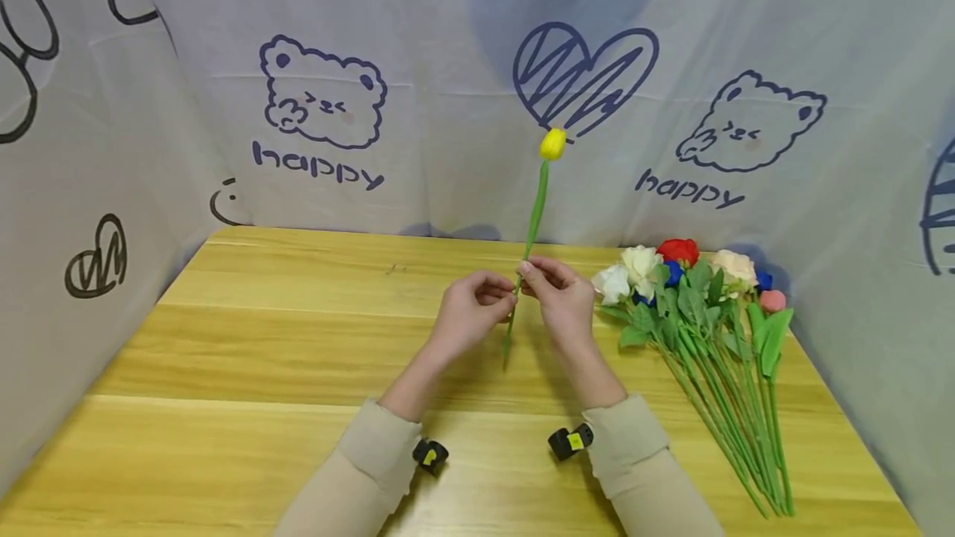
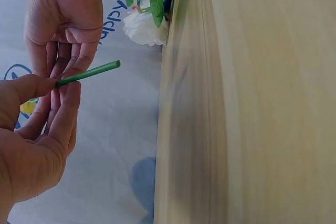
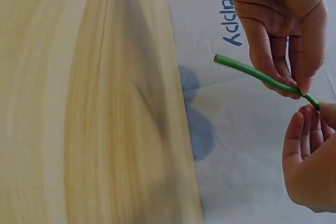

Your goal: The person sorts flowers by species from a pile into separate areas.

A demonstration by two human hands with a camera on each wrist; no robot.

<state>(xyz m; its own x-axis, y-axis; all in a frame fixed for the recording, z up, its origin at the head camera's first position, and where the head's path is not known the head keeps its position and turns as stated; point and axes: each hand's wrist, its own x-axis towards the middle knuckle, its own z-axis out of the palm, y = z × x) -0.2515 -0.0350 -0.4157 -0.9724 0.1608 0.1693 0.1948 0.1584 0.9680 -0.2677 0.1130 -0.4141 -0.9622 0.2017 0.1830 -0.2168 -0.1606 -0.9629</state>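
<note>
A yellow tulip (image 1: 553,144) with a long green stem (image 1: 537,210) stands nearly upright above the table, its bloom at the top. My left hand (image 1: 477,311) pinches the stem low down between thumb and fingers. Just above that, my right hand (image 1: 558,298) pinches the same stem. In the left wrist view the cut end of the stem (image 2: 100,71) sticks out past the fingers of both hands. The right wrist view also has the bare lower stem (image 3: 241,66) jutting out beyond the left hand (image 3: 283,30), with the right hand (image 3: 310,161) beside it.
On the right of the wooden table (image 1: 261,355) lies a bunch of artificial flowers, with a red rose (image 1: 677,252), white roses (image 1: 640,270), a pink bud (image 1: 773,301) and long green stems (image 1: 734,413). A printed cloth (image 1: 440,48) hangs behind the table's back edge.
</note>
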